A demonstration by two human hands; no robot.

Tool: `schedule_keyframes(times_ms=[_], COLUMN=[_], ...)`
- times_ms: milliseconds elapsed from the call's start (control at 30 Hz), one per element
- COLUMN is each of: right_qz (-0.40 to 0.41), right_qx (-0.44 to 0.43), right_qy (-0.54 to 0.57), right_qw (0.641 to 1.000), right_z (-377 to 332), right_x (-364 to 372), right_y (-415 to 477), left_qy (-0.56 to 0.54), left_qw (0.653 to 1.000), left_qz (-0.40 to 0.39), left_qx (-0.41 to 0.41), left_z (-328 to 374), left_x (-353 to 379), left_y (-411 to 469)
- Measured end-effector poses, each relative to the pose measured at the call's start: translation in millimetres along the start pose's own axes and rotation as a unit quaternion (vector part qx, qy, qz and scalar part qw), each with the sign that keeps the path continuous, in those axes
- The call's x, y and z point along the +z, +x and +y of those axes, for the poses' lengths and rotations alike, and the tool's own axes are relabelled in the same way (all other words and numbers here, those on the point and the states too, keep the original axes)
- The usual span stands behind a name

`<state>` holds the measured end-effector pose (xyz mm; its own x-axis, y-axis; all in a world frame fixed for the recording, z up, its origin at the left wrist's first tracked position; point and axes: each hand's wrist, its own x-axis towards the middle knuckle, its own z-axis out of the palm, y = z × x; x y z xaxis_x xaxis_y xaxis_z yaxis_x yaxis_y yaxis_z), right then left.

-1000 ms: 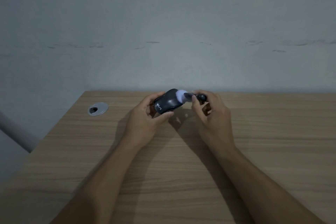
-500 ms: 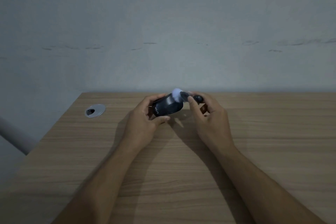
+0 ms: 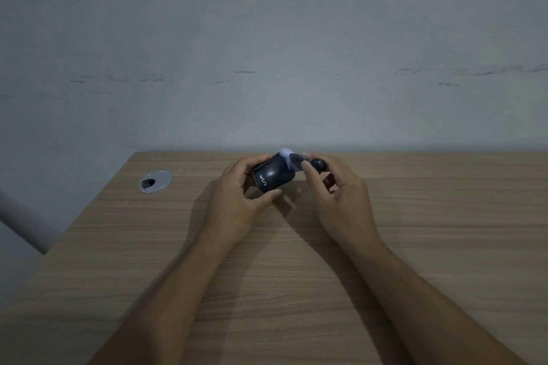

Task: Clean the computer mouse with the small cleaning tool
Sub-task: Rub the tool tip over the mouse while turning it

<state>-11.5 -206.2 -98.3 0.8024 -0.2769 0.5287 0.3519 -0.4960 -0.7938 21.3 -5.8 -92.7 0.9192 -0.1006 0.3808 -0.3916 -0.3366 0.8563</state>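
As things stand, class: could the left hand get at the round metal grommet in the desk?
Probably yes, but not freely. The desk between the left hand and the grommet lies bare, so nothing blocks the way; however, that hand is holding the mouse, which it would have to release first.

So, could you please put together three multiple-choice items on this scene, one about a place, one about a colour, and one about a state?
1. Where is the cable grommet?
A. On the desk, beyond the left hand
B. Beside the right hand
C. On the wall

2. What colour is the cleaning tool's tip?
A. Red
B. White
C. Green

3. How is the computer mouse held?
A. Flat on the desk
B. Lifted in the left hand
C. Untouched

Key: 1 A, the silver ring sits in the desk's far-left corner. 2 B, the pale tip touches the mouse's far end. 3 B, the fingers wrap it above the wood.
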Motion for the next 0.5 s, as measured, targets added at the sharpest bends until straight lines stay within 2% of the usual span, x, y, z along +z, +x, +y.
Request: schedule_keyframes(times_ms=[100, 167, 267, 367, 433, 500], right_qz=[-0.083, -0.108, -0.071, -0.002, 0.004, -0.018], right_qx=[-0.052, -0.071, -0.05, 0.029, 0.058, 0.027], right_qy=[0.034, 0.044, 0.03, -0.002, -0.001, 0.009], right_qw=[0.995, 0.991, 0.996, 1.0, 0.998, 0.999], right_z=[-12.6, -15.5, -9.7, 6.2, 11.0, 2.7], right_x=[3.3, 5.4, 4.7, 2.5, 2.1, 1.9], right_y=[-6.8, -9.0, -6.2, 1.7, 4.3, 0.6], left_qy=[0.073, 0.08, 0.066, 0.025, -0.004, -0.002], left_qw=[0.997, 0.997, 0.997, 0.998, 0.998, 0.998], left_qz=[0.012, 0.021, 0.037, 0.062, 0.056, 0.051], left_qx=[0.004, -0.005, 0.001, -0.004, -0.016, -0.023], left_z=[3.9, 3.2, 3.5, 5.1, 5.2, 5.4], left_x=[-1.1, -1.8, -2.5, -2.0, -0.8, -1.1], left_y=[-1.7, -2.3, -2.4, -2.8, -3.8, -3.6])
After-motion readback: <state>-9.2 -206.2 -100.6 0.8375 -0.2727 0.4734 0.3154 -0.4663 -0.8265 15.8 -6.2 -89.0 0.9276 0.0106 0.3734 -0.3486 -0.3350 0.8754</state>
